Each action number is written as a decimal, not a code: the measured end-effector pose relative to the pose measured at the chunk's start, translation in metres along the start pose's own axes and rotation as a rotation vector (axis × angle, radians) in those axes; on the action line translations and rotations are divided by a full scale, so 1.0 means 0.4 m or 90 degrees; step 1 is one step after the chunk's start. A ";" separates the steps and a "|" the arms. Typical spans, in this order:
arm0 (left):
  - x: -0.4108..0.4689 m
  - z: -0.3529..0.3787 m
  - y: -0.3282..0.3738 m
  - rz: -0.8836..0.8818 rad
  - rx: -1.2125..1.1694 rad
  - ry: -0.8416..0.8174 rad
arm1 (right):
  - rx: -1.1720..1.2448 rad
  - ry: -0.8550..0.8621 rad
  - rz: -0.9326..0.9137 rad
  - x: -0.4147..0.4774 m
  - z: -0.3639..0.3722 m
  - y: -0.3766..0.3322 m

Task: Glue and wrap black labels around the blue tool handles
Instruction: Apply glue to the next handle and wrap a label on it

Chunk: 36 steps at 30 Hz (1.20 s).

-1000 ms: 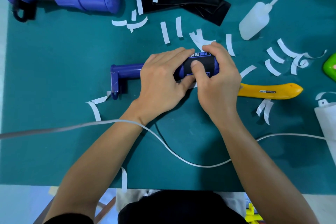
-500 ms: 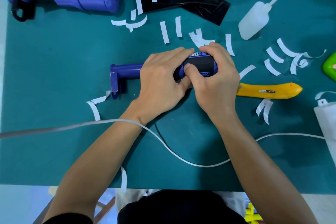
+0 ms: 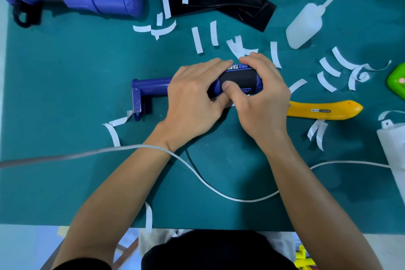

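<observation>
Blue tool handle lies mid-mat, black label wrapped round its thick end. Left hand curls over the shaft; right hand grips the labelled end (thumb pressing the label).

Blue tool handle, black label, teal mat, yellow knife.

We saw a glossy blue plastic tool handle wearing a matt black label, on a matt green mat strewn with white paper strips; the yellow knife handle looked smooth plastic.
</observation>
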<state>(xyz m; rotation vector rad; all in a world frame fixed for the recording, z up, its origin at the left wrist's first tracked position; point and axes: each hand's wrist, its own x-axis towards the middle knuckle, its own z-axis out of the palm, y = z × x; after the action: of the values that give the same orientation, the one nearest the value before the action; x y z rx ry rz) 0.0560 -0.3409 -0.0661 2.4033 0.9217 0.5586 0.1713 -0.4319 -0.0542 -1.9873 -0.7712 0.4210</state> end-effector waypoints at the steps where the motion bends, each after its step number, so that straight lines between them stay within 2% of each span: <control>1: 0.000 -0.001 0.000 -0.002 0.000 -0.003 | 0.004 0.000 0.003 -0.001 -0.001 0.001; 13: 0.000 -0.010 -0.011 -0.015 -0.024 -0.044 | 0.057 -0.019 0.039 0.004 -0.009 0.010; 16: 0.002 -0.011 -0.011 -0.028 -0.039 -0.047 | 0.112 -0.031 0.059 0.007 -0.014 0.018; 25: -0.003 -0.005 -0.007 -0.012 -0.034 -0.031 | 0.272 -0.115 0.119 0.034 -0.048 0.047; 36: -0.006 0.000 -0.012 0.018 -0.009 0.006 | 0.356 -0.181 0.146 0.058 -0.084 0.061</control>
<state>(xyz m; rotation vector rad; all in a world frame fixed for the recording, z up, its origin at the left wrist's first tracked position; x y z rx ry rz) 0.0518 -0.3396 -0.0694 2.4069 0.8861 0.5844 0.2162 -0.4472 -0.0576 -1.5032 -0.5191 0.9587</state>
